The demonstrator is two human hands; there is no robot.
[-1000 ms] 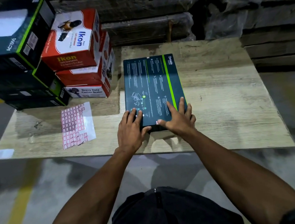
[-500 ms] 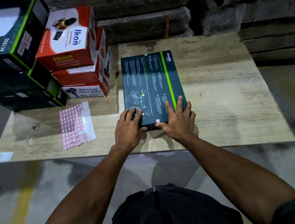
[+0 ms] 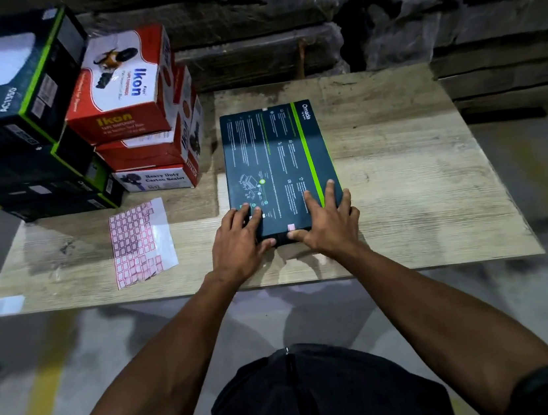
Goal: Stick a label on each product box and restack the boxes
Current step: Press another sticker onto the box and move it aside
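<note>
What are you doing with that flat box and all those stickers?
A person is labelling product boxes at a wooden table. Both hands, the left hand and the right hand, rest on the near end of a flat dark Omada box lying on the table, thumbs hooked over its front edge. A small pink label is already stuck near that edge. The sheet of pink labels lies to the left, and stacks of red Ikon boxes and dark green-edged boxes stand behind it.
</note>
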